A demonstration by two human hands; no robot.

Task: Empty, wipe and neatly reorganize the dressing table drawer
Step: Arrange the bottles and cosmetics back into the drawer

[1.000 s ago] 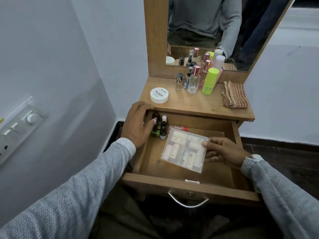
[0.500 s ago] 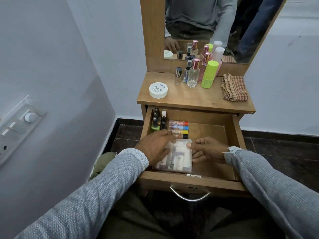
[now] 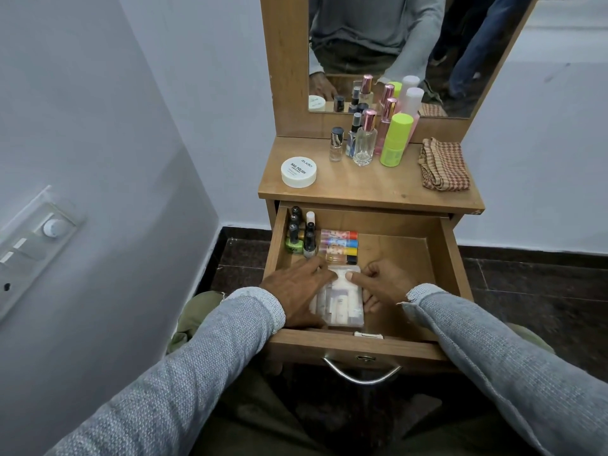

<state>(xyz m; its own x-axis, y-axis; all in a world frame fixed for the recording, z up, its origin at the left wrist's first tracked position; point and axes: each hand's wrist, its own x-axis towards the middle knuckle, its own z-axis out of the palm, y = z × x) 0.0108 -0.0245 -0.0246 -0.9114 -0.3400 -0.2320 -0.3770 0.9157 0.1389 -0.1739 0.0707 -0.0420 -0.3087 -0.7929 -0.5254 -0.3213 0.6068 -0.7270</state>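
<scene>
Reorganizing looks well underway: nail polishes (image 3: 301, 236) stand far-left in the drawer (image 3: 450, 258). Left hand (image 3: 297, 291) presses flat and right hand (image 3: 383, 284) pinches the clear box (image 3: 342, 306); tabletop bottles (image 3: 365, 139) remain.

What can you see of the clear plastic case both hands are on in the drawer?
The clear plastic case is a flat, see-through rectangular box, lid shut as far as it shows, with small white and pale tube-like items packed inside. It lies flat on the floor of the open wooden drawer, near the front left, just in front of the row of coloured-cap tubes. The left hand lies over its left side; the right hand pinches its right edge, thumb on the lid.
</scene>
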